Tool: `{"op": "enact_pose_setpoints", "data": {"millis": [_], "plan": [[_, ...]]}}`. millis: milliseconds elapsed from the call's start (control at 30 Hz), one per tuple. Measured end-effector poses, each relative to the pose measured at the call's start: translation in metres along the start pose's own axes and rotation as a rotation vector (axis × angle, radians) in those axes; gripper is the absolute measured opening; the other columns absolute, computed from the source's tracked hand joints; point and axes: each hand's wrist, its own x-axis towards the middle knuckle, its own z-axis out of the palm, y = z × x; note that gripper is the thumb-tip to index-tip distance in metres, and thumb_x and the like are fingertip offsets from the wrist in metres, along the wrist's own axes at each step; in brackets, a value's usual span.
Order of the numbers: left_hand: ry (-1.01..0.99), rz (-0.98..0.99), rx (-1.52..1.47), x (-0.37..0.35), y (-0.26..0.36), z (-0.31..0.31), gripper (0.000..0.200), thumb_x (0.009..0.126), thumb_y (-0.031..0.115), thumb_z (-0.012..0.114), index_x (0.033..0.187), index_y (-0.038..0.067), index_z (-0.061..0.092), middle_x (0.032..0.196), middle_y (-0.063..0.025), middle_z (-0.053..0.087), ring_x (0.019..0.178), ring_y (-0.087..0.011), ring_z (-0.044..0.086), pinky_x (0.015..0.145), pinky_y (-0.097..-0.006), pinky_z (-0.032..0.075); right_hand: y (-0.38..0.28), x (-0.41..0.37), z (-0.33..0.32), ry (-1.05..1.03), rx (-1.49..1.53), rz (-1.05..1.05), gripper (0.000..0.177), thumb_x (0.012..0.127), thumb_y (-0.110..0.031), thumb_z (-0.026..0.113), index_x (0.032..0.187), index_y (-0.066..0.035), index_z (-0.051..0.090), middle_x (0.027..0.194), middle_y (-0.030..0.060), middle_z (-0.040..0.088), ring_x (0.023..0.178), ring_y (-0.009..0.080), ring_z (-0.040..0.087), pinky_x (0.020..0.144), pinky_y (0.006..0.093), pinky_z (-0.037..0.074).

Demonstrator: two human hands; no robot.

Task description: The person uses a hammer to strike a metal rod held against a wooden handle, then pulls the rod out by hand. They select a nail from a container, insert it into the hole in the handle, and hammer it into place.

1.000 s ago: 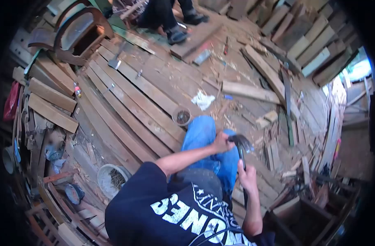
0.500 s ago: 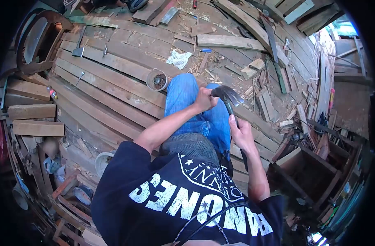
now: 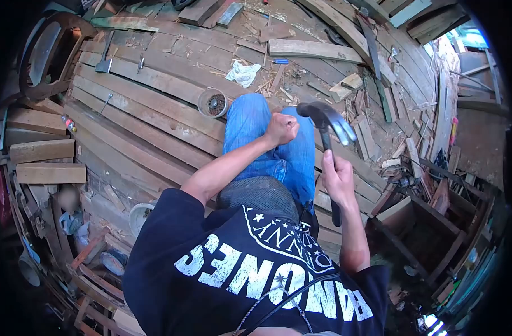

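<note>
The right hand [image 3: 339, 176] is wrapped round the handle of a hammer [image 3: 326, 134], thumb along the shaft; the hammer's head stands over the right knee of the jeans [image 3: 247, 120]. The left hand [image 3: 282, 129] is curled into a tight fist above the knees, just left of the hammer head; whether anything is inside it cannot be told.

Just beyond the left knee sits a small tub [image 3: 204, 108] with dark bits in it, and past that lie a white cloth [image 3: 243, 73] and a blue-handled tool [image 3: 280, 61]. A thick beam [image 3: 314, 50] lies across the far floor, with wood scraps [image 3: 346, 88] nearer on the right. A wooden box [image 3: 435, 217] stands close to the right elbow; a white bucket [image 3: 137, 218], partly hidden by the sleeve, is by the left one.

The widest open room is to the left, where long planks [image 3: 155, 106] run with a spanner [image 3: 107, 104] on them; stacked blocks [image 3: 51, 173] mark their left edge
</note>
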Motion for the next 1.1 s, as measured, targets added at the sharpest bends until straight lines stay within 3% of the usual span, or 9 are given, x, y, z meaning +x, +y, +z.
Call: {"op": "enact_pose_setpoints", "data": {"millis": [100, 233, 367, 433, 700, 800, 967, 1033, 1100], "plan": [[0.003, -0.035, -0.01, 0.001, 0.004, -0.002, 0.03, 0.07, 0.0, 0.057, 0.052, 0.003, 0.033, 0.046, -0.0101, 0.036, 0.038, -0.0154, 0.038, 0.039, -0.0318, 0.03, 0.002, 0.001, 0.003, 0.016, 0.15, -0.049, 0.056, 0.096, -0.04, 0.051, 0.056, -0.002, 0.043, 0.05, -0.0035, 0.037, 0.049, 0.0078, 0.034, 0.043, 0.0321, 0.027], [0.107, -0.027, -0.117, 0.002, 0.009, 0.003, 0.03, 0.07, 0.0, 0.057, 0.051, 0.002, 0.033, 0.045, -0.0104, 0.036, 0.038, -0.0155, 0.037, 0.039, -0.032, 0.031, -0.011, 0.007, 0.006, -0.024, -0.231, 0.092, 0.058, 0.094, -0.044, 0.052, 0.058, 0.001, 0.047, 0.048, 0.0013, 0.038, 0.048, 0.0093, 0.036, 0.043, 0.0342, 0.029], [0.089, -0.045, -0.046, 0.0, 0.013, -0.001, 0.032, 0.068, -0.002, 0.058, 0.047, 0.002, 0.034, 0.044, -0.012, 0.038, 0.036, -0.0157, 0.039, 0.038, -0.0327, 0.031, -0.008, 0.002, 0.007, 0.022, -0.15, 0.056, 0.06, 0.094, -0.046, 0.051, 0.057, 0.002, 0.047, 0.047, 0.0028, 0.038, 0.048, 0.0103, 0.036, 0.044, 0.0354, 0.029], [0.085, -0.038, -0.096, 0.001, 0.012, -0.001, 0.029, 0.065, -0.007, 0.054, 0.051, 0.004, 0.032, 0.046, -0.0113, 0.035, 0.038, -0.0147, 0.033, 0.038, -0.0327, 0.027, -0.004, 0.002, 0.007, 0.051, -0.095, 0.035, 0.06, 0.094, -0.047, 0.051, 0.057, 0.001, 0.047, 0.047, 0.0026, 0.038, 0.048, 0.0103, 0.036, 0.044, 0.0357, 0.03], [0.022, -0.074, -0.19, 0.001, 0.012, -0.001, 0.022, 0.068, -0.001, 0.057, 0.052, 0.003, 0.042, 0.046, -0.0111, 0.041, 0.037, -0.0184, 0.044, 0.039, -0.0337, 0.033, -0.009, -0.001, 0.007, -0.034, -0.148, 0.096, 0.06, 0.094, -0.048, 0.05, 0.059, 0.001, 0.048, 0.047, 0.0037, 0.039, 0.047, 0.0121, 0.037, 0.045, 0.0351, 0.031], [0.115, 0.03, -0.056, 0.003, 0.01, 0.002, 0.022, 0.069, -0.001, 0.058, 0.053, 0.003, 0.044, 0.048, -0.0121, 0.044, 0.04, -0.0228, 0.048, 0.041, -0.0337, 0.036, -0.019, -0.005, 0.003, -0.025, -0.143, 0.057, 0.057, 0.095, -0.045, 0.051, 0.06, 0.001, 0.048, 0.048, 0.0024, 0.039, 0.048, 0.0106, 0.036, 0.044, 0.0339, 0.03], [0.001, 0.003, 0.005, 0.001, 0.006, -0.005, 0.023, 0.071, 0.0, 0.059, 0.054, 0.002, 0.043, 0.049, -0.0138, 0.044, 0.04, -0.0262, 0.048, 0.042, -0.0361, 0.035, -0.016, -0.013, 0.003, 0.01, 0.146, -0.12, 0.052, 0.097, -0.037, 0.05, 0.06, 0.0, 0.046, 0.049, 0.0, 0.037, 0.049, 0.0074, 0.035, 0.044, 0.0314, 0.028], [0.078, 0.044, -0.044, 0.003, 0.008, 0.002, 0.026, 0.07, 0.0, 0.059, 0.053, 0.002, 0.04, 0.049, -0.0137, 0.042, 0.039, -0.0262, 0.046, 0.041, -0.0367, 0.034, -0.018, -0.009, 0.008, 0.025, 0.087, -0.13, 0.053, 0.096, -0.038, 0.05, 0.06, 0.001, 0.047, 0.048, 0.0011, 0.037, 0.049, 0.0082, 0.036, 0.044, 0.0325, 0.028], [0.15, 0.084, -0.096, 0.004, 0.009, 0.004, 0.028, 0.07, 0.0, 0.059, 0.052, 0.002, 0.037, 0.048, -0.0136, 0.04, 0.038, -0.0262, 0.043, 0.041, -0.0373, 0.032, -0.022, -0.002, 0.012, -0.023, -0.26, 0.037, 0.056, 0.096, -0.041, 0.05, 0.059, 0.001, 0.048, 0.047, 0.0027, 0.038, 0.048, 0.0091, 0.037, 0.044, 0.0337, 0.029]]}}
